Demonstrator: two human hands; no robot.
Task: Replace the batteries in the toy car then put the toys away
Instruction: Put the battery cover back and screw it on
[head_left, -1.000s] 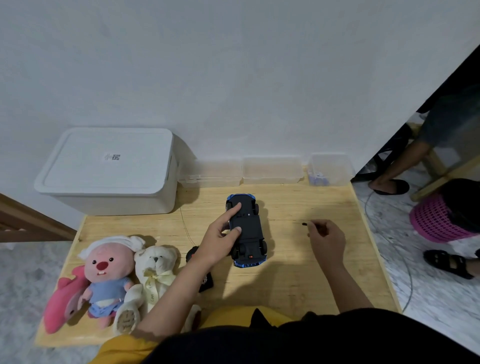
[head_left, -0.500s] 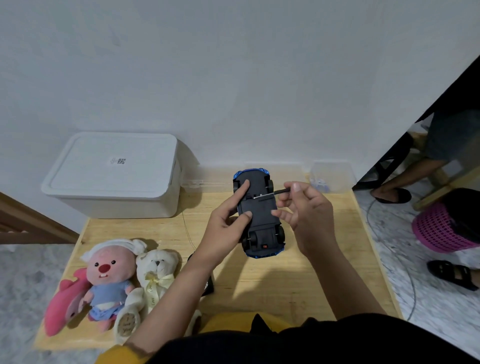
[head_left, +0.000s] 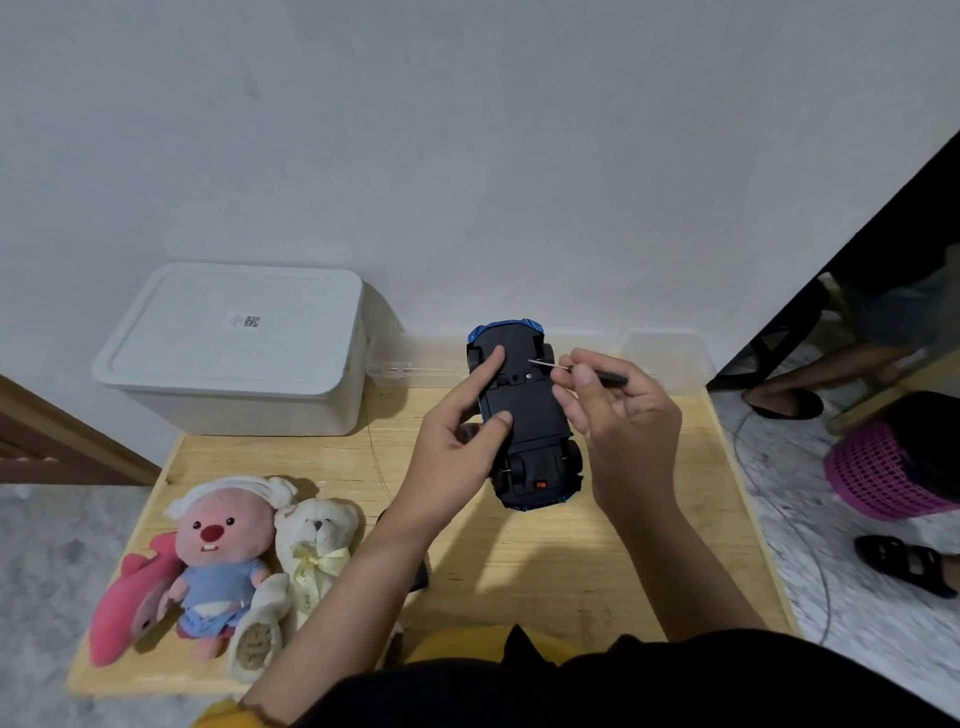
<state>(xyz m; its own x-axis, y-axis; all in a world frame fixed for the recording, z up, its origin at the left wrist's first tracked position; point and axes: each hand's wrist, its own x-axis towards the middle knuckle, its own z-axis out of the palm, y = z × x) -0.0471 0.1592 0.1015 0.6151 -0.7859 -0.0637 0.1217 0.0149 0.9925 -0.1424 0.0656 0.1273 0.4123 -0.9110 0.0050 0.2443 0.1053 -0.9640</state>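
A blue toy car (head_left: 527, 415) is held up above the wooden table (head_left: 545, 545), its black underside facing me. My left hand (head_left: 462, 436) grips the car's left side, with thumb and forefinger on the underside. My right hand (head_left: 618, 415) pinches a small black screwdriver (head_left: 576, 370) whose metal tip points at the battery cover near a screw. Three plush toys lie at the table's front left: a pink beaver in blue (head_left: 218, 551), a cream bear (head_left: 311, 551) and a pink fish (head_left: 130, 597).
A lidded white storage box (head_left: 239, 348) stands at the back left. Clear plastic trays (head_left: 670, 358) line the wall behind the car. A small black object (head_left: 420, 574) lies half hidden under my left forearm. Another person's sandalled feet and a pink basket (head_left: 878, 467) are on the floor at right.
My left hand has lifted the car off the table and tilted its underside toward me. My right hand has come over with the screwdriver from the table's right side to the car's underside.
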